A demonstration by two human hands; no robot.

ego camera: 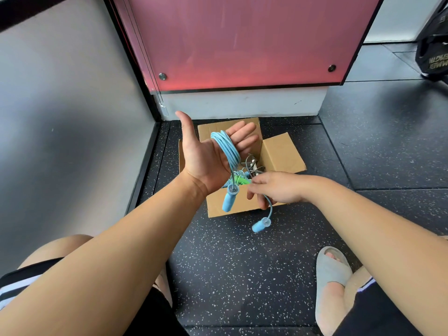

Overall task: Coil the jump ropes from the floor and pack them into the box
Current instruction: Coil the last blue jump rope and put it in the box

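A light blue jump rope (228, 147) is wound in several loops around my left hand (206, 154), which is held palm up over the open cardboard box (278, 154) with fingers straight and thumb raised. One blue handle (229, 200) hangs below that wrist. My right hand (274, 187) pinches the rope's free end just above the box's front edge. The other blue handle (260, 225) dangles below this hand, over the floor. Inside the box lie a green rope (241, 180) and grey cords (254, 164).
The box stands on dark speckled rubber flooring (242, 263), close to a grey wall (60, 117) on the left and a pink panel (242, 40) behind. My foot in a grey slipper (332, 270) is at the lower right. A black weight plate (434, 54) leans at the far right.
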